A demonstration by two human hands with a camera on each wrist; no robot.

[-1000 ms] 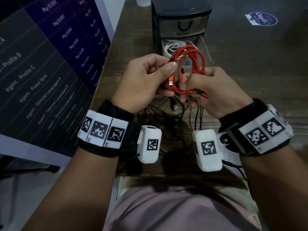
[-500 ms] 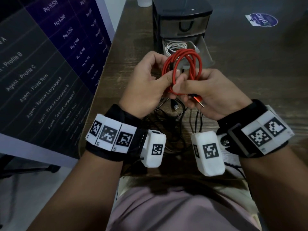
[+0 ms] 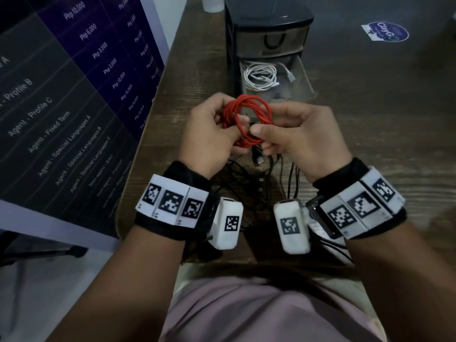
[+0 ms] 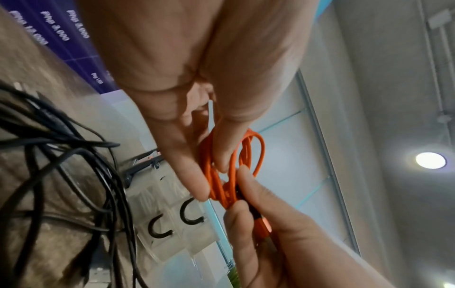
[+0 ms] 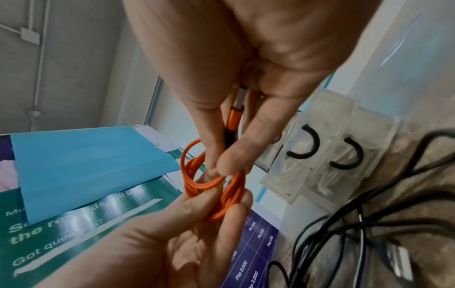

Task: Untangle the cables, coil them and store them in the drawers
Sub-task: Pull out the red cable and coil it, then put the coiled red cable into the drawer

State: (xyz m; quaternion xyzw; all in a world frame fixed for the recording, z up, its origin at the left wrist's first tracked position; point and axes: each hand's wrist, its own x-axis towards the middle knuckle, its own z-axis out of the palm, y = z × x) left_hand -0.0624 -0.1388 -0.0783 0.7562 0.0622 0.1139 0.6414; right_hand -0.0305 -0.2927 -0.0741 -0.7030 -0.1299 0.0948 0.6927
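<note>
A red cable (image 3: 246, 119) is wound into a small coil and held above the table between both hands. My left hand (image 3: 229, 125) pinches the coil's left side, thumb and fingers round the strands (image 4: 221, 187). My right hand (image 3: 261, 139) grips the right side, and its fingers hold the orange plug (image 5: 235, 120) along the coil (image 5: 194, 181). A tangle of black cables (image 3: 249, 183) lies on the wooden table under my hands. The black drawer unit (image 3: 269, 18) stands behind, its lower drawer (image 3: 304, 80) pulled out with a coiled white cable (image 3: 259, 76) inside.
A dark printed banner (image 3: 61, 95) stands along the table's left edge. A round sticker (image 3: 385, 32) lies far right on the table (image 3: 382, 107). The upper drawer (image 3: 271, 41) is closed. A white cup (image 3: 212, 3) stands behind the unit.
The red coil has been drawn smaller and tighter and has moved slightly left and toward me. The plug end that stuck out below my right fingers is now tucked inside that hand.
</note>
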